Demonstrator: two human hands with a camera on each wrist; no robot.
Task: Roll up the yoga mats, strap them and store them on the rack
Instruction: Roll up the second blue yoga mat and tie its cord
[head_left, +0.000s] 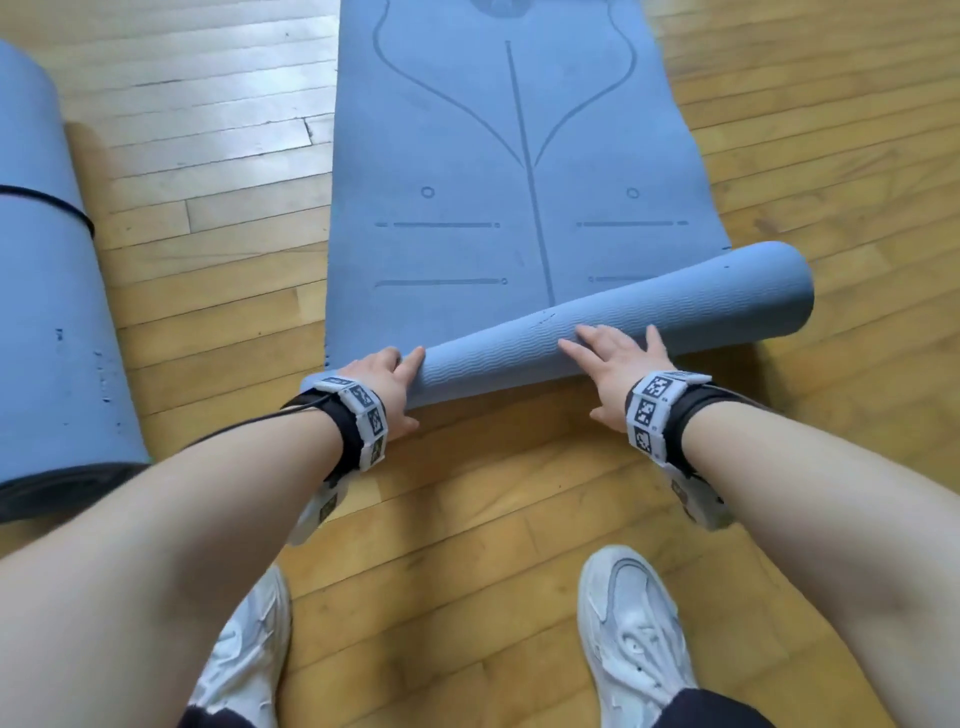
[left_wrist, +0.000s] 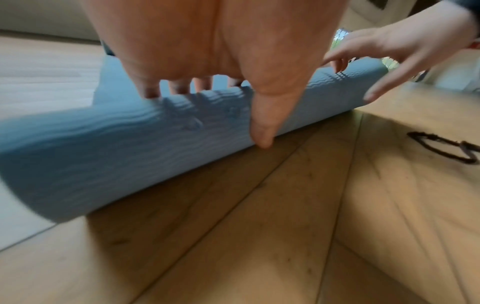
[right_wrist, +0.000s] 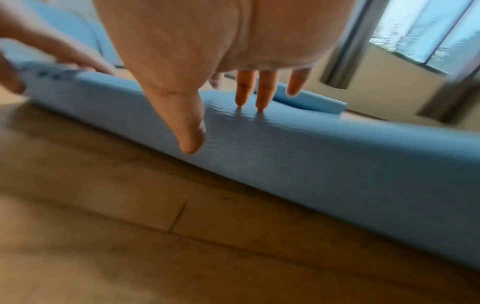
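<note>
Blue yoga mat, near end in a skewed, ribbed roll.

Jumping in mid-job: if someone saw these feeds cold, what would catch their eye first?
Probably the blue yoga mat stretched across the wooden floor, its near end already wound into a roll that sits crooked across the mat. Both hands press on that roll with straight fingers: the left hand at its left end, the right hand near the middle. At far left lies a second mat, already rolled and strapped.
</note>
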